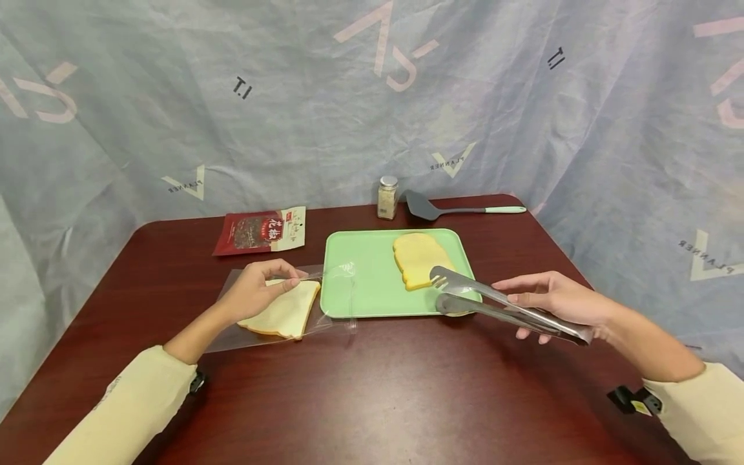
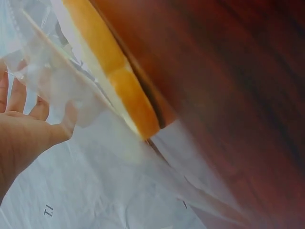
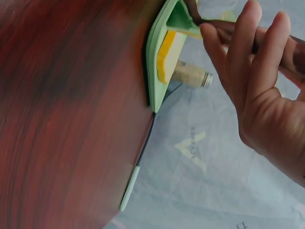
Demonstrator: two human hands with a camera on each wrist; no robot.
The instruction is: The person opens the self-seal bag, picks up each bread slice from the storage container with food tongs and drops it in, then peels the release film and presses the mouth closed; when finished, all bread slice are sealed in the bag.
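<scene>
Left side: your left hand (image 1: 258, 289) pinches the film of a clear, flat plastic bag (image 1: 318, 318) between thumb and fingers, raising its upper part. A white bread slice with a golden crust (image 1: 281, 315) lies within the bag's outline, just left of the tray; the left wrist view shows film beside its pale face and past its end. Hard to tell from here whether it sits fully between the layers. The bag's right end overlaps the tray's left edge.

Right side: your right hand (image 1: 555, 298) grips a pair of silver metal tongs (image 1: 485, 292), arms apart, tips pointing left over the near right part of a pale green rectangular tray (image 1: 366, 278). A yellow bread-shaped slice (image 1: 421, 257) lies flat on the tray's right half. The upper tong tip overlaps its near edge in the head view; cannot tell whether they touch.

Far edge of the dark red wooden table (image 1: 372, 387), left to right: a red and cream printed pouch (image 1: 252, 231), a glass spice jar with a silver lid (image 1: 387, 199), standing, and a grey turner with a pale green handle end (image 1: 422, 206).
</scene>
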